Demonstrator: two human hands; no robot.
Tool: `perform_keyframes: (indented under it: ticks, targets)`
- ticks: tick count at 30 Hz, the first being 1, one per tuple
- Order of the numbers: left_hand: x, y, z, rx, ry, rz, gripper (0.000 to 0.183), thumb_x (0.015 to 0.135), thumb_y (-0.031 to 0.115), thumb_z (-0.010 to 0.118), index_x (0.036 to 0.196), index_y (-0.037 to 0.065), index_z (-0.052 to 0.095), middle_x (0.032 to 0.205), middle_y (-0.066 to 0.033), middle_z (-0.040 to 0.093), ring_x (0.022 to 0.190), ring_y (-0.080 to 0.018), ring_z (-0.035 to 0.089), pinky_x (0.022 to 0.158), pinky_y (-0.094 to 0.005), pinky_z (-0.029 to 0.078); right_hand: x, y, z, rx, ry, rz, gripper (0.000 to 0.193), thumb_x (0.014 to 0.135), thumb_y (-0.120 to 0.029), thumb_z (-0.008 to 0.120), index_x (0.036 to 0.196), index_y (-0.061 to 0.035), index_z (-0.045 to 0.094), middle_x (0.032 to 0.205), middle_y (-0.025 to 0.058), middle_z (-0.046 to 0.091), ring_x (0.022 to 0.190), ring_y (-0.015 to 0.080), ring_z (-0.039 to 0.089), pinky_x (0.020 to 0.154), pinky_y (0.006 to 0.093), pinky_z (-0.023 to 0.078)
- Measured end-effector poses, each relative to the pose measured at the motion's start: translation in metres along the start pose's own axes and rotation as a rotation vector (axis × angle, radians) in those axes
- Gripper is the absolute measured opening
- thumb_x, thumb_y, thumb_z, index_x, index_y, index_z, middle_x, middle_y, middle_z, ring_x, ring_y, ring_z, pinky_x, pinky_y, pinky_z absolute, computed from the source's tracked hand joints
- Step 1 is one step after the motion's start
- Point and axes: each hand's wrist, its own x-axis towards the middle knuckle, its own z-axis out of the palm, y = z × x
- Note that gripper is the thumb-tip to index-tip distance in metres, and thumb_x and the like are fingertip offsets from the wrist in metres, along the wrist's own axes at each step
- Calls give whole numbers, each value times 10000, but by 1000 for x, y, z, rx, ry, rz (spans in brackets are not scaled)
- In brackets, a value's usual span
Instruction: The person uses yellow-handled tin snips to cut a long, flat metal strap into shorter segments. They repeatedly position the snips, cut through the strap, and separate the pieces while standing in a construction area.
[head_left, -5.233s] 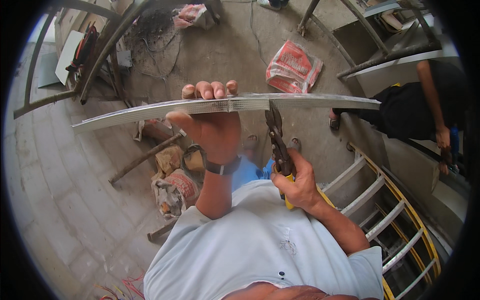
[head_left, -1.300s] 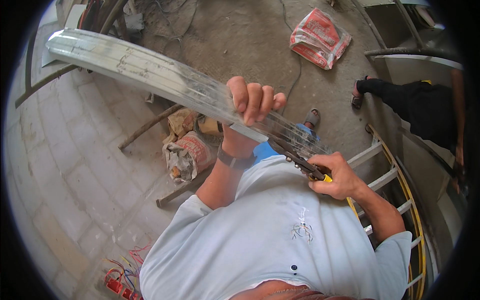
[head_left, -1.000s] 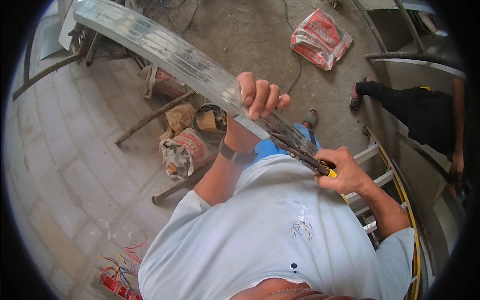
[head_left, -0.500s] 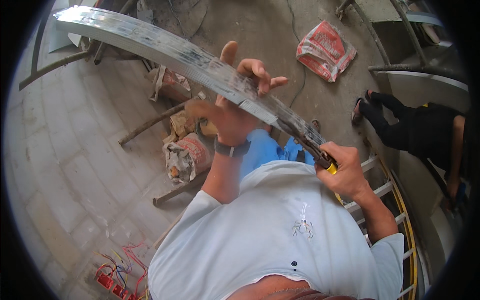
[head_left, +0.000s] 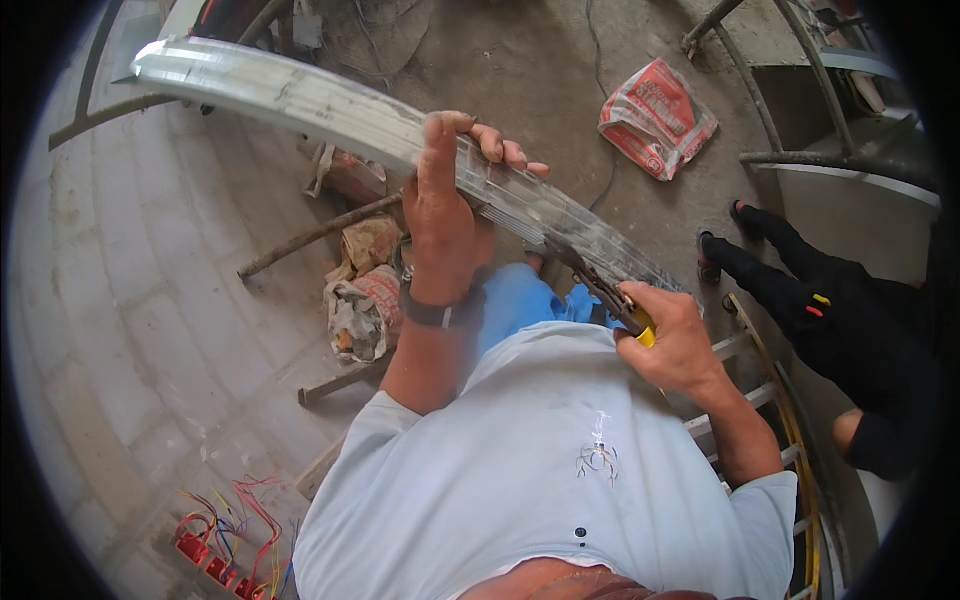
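Observation:
A long, shiny galvanized metal channel (head_left: 330,108) slants from the upper left down toward my right side, in front of my chest. My left hand (head_left: 442,225) grips it near its middle, the thumb up along the near side and the fingers curled over the far edge. My right hand (head_left: 678,338) is closed round the yellow handles of a pair of tin snips (head_left: 594,283). The dark jaws of the snips meet the near edge of the channel, to the right of my left hand. Whether the blades are closed on the metal cannot be made out.
A red and white sack (head_left: 658,120) lies on the floor ahead. Crumpled sacks (head_left: 360,315) sit at the left by metal bars. A yellow-sided ladder (head_left: 745,395) stands at my right, near a person in black (head_left: 850,310). Red electrical boxes with loose wires (head_left: 218,570) lie lower left.
My left hand, spread and blurred before, now holds the channel. The snips have swung away from lying along the channel to its near edge. The person at right has shifted.

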Motion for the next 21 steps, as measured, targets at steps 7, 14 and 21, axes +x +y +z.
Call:
perform_keyframes:
  ticks: [7, 14, 21]
  targets:
    - [-2, -9, -14, -64, -189, -101, 397, 1125, 465, 548, 1242, 86, 562, 942, -109, 610, 900, -262, 669, 828, -553, 650, 2, 5, -13, 100, -240, 153, 402, 758, -135, 747, 1130, 14, 727, 823, 168, 712, 749, 277, 706, 718, 371, 539]
    - [-12, -14, -24, -251, -219, -73, 406, 1127, 470, 534, 1291, 98, 537, 993, -117, 606, 936, -276, 663, 851, -596, 640, 3, 27, -18, 540, -555, 368, 307, 794, -114, 763, 1074, 7, 732, 855, -11, 670, 798, 95, 589, 751, 264, 470]
    - [-20, -7, -16, -93, -139, -33, 469, 1107, 578, 503, 1266, 138, 542, 996, -88, 571, 996, -261, 644, 909, -600, 634, 5, 23, -15, 603, -576, 370, 289, 818, -132, 760, 1071, 2, 719, 903, 6, 679, 843, 94, 580, 804, 286, 472]
